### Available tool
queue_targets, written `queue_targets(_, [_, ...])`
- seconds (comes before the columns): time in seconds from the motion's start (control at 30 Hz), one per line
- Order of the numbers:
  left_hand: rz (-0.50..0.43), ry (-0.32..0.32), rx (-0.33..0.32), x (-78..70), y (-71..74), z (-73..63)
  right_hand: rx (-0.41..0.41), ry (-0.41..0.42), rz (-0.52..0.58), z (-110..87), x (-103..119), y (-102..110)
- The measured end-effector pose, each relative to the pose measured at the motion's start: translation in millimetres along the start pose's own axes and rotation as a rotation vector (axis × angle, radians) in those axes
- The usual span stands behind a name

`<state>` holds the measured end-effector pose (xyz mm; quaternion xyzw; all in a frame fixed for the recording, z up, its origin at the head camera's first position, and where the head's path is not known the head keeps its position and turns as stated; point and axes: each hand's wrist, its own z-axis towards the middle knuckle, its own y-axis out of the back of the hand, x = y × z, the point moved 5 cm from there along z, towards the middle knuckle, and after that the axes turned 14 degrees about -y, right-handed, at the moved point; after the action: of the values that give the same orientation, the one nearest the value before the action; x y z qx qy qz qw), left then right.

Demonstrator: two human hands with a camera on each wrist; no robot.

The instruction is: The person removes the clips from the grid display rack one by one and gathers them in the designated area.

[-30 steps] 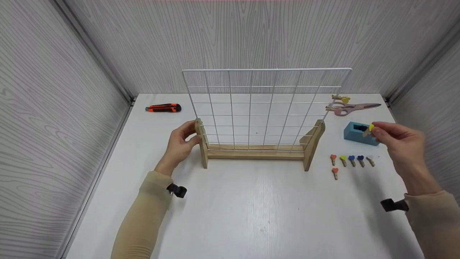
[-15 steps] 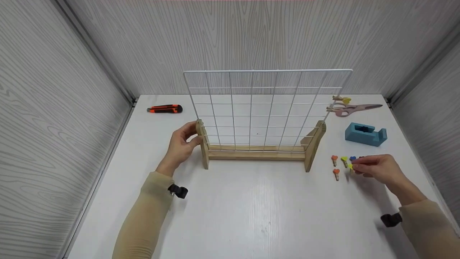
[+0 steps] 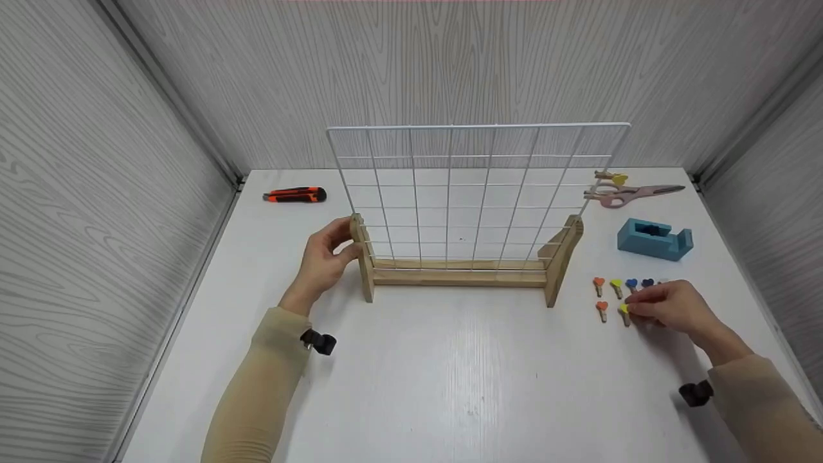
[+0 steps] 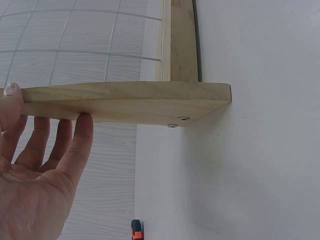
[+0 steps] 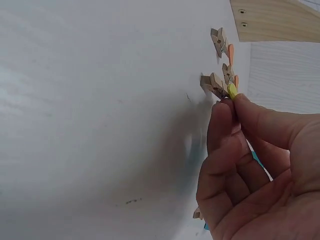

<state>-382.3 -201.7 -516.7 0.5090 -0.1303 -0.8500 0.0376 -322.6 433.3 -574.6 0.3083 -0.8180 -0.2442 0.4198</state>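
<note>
My left hand (image 3: pixel 323 257) grips the left side piece (image 3: pixel 361 257) of a wooden stand that holds up a white wire grid (image 3: pixel 450 155). In the left wrist view the thumb lies on one edge of that side piece (image 4: pixel 125 92) and the fingers touch its outer face. At the right, my right hand (image 3: pixel 674 306) pinches a small wooden clothespin with a yellow heart (image 3: pixel 624 310), its wooden end (image 5: pixel 214 85) pointing away from the fingertips. Beside it lies a clothespin with an orange heart (image 3: pixel 602 310). A row of heart clothespins (image 3: pixel 616 287) lies behind, partly hidden by the hand.
Two clothespins are clipped to the grid's right edge, one with a yellow heart (image 3: pixel 619 179). Scissors (image 3: pixel 633 193) lie behind a blue tape dispenser (image 3: pixel 651 240) at the back right. An orange and black utility knife (image 3: pixel 296 195) lies at the back left.
My right hand has come from over the tape dispenser toward me and left, bringing the yellow-heart clothespin down beside the front orange one. The left hand has kept its hold on the stand.
</note>
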Motion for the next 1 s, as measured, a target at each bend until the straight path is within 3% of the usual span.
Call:
queue_targets(0.53, [-0.011,0.013,0.019,-2.4,-0.2,-1.3,-0.048,-0.012,0.004,-1.1,3.7,-4.8])
queue_targets(1.0, [0.008,0.016,0.024,-0.8,0.3,-0.6,-0.035,-0.049,0.017,-1.9,-0.2,-3.5])
